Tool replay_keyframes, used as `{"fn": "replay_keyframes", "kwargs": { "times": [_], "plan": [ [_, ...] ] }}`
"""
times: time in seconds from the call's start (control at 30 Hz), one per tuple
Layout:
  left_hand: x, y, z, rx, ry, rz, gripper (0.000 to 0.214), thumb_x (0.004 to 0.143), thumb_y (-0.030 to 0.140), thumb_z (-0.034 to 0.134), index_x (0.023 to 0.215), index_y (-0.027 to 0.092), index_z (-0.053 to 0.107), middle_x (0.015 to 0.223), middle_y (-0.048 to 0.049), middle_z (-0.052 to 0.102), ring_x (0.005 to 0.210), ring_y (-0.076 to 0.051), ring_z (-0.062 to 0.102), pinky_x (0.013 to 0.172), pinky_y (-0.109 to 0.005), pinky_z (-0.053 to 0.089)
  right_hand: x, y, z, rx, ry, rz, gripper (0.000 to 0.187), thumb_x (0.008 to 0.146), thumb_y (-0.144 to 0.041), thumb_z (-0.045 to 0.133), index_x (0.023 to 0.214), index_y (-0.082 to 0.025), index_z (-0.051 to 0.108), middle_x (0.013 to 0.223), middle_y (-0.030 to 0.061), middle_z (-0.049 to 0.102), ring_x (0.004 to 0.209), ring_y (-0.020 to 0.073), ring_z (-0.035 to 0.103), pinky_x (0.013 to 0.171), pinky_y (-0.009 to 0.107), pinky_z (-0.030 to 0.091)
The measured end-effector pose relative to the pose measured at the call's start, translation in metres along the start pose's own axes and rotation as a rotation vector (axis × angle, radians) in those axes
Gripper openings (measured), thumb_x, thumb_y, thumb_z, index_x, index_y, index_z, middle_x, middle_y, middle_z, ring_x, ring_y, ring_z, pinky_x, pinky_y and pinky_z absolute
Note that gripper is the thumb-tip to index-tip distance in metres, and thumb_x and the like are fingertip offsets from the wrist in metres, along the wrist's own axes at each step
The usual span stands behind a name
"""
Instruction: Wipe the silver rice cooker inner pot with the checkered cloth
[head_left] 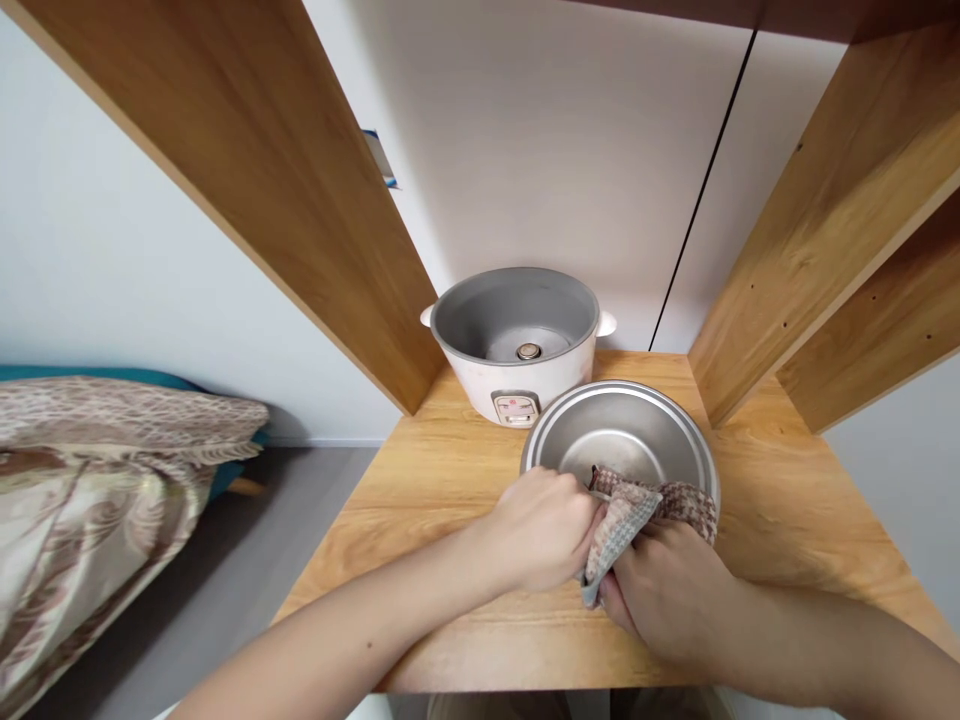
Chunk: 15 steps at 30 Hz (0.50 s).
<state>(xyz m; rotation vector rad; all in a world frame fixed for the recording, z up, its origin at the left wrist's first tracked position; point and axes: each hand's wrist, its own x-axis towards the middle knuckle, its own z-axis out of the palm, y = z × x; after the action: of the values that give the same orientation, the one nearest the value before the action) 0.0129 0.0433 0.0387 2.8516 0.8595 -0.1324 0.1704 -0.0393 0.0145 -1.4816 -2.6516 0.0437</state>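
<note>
Both hands are at the near rim of a round metal inner pot [630, 440] that sits on the wooden surface. My left hand [551, 525] is closed on one part of a brown and grey checked cloth [622, 520]. Close beside it, my right hand [667, 590] is also closed on the cloth, with its fingers mostly hidden. Part of the cloth lies over the pot's near right edge. Just behind the pot stands a white rice cooker body [517, 345], lidless, its grey inside and round heating plate exposed.
Wooden uprights rise at the left [315, 200] and right [810, 220] of the wooden tabletop [420, 490], with a white wall panel [555, 150] behind. At far left, a bed with a patterned cover [112, 480] stands on the grey floor [300, 510].
</note>
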Motion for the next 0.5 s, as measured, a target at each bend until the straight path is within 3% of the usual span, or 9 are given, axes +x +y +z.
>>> {"fn": "replay_keyframes", "kwargs": {
  "times": [0.3, 0.5],
  "plan": [
    [0.002, 0.003, -0.001, 0.004, -0.038, -0.059, 0.056, 0.095, 0.048, 0.023, 0.077, 0.02, 0.067, 0.07, -0.0097, 0.068, 0.063, -0.025, 0.066, 0.053, -0.033, 0.041, -0.002, -0.016, 0.017, -0.036, 0.253, 0.13, 0.013, 0.081, -0.024, 0.053, 0.085, -0.016, 0.062, 0.07, 0.0073, 0.068, 0.059, 0.0207, 0.061, 0.055, 0.031, 0.038],
    [0.001, 0.0, -0.002, -0.006, -0.029, -0.031, 0.057, 0.096, 0.045, 0.02, 0.072, 0.019, 0.066, 0.068, -0.0089, 0.067, 0.061, -0.023, 0.065, 0.055, -0.032, 0.043, -0.001, -0.005, 0.008, -0.03, 0.153, 0.032, 0.018, 0.085, -0.029, 0.051, 0.085, -0.016, 0.063, 0.074, 0.0089, 0.069, 0.066, 0.0218, 0.063, 0.06, 0.033, 0.041]
  ]
}}
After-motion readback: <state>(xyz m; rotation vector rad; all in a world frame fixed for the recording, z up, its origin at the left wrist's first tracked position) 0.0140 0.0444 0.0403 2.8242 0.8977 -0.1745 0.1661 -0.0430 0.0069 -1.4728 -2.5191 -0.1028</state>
